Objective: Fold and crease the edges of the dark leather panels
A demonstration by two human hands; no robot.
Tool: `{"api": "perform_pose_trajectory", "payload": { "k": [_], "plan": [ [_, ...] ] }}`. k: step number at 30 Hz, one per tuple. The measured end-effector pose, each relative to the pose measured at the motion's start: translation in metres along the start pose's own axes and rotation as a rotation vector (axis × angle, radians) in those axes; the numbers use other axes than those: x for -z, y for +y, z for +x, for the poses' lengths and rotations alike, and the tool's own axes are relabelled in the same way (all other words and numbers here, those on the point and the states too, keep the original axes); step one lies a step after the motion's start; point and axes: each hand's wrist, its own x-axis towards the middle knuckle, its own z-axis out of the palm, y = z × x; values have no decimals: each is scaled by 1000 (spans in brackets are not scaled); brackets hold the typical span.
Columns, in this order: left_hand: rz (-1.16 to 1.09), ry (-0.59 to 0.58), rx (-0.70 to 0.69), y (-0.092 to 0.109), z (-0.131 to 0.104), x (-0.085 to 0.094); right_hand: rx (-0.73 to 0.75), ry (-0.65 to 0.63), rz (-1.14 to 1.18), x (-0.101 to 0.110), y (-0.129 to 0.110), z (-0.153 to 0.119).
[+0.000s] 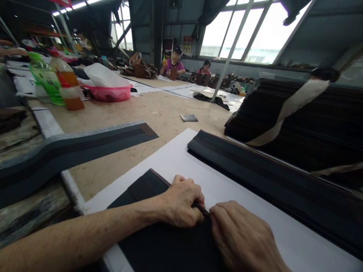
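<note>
A dark strip of material (pixel 170 245) lies on a white sheet (pixel 181 151) in front of me, its far end showing a brown edge. My left hand (pixel 183 202) is closed on the edge of this strip, thumb and fingers pinched together. Right beside it, my right hand (pixel 241 230) is closed on the same edge, its fingertips close to the left ones. Between the two hands a short piece of the edge stands up, folded or raised; I cannot tell which. The palms hide the rest of the grip.
To the right lies a stack of dark strips (pixel 255 162), with a taller tied pile (pixel 283 109) behind it. Another strip (pixel 85 147) hangs over the table's left edge. A pink basin (pixel 110 92) and bottles (pixel 72 96) stand back left. Two people sit at the far side.
</note>
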Motion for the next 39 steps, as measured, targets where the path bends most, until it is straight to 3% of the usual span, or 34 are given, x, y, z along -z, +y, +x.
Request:
{"api": "perform_pose_trajectory", "payload": {
  "k": [5, 10, 21, 32, 39],
  "plan": [
    [-57, -21, 56, 3, -1, 4, -519, -73, 384, 12, 9, -10],
    [-71, -30, 82, 4, 0, 6, -747, -280, 507, 1, 6, -19],
    [-96, -15, 40, 1, 0, 6, -792, -306, 504, -8, 2, -4],
    [-60, 36, 6, -1, 1, -5, -729, -271, 462, -19, 0, -20],
    [-82, 31, 7, -1, 2, -4, -738, -332, 488, -14, 1, -10]
  ]
}}
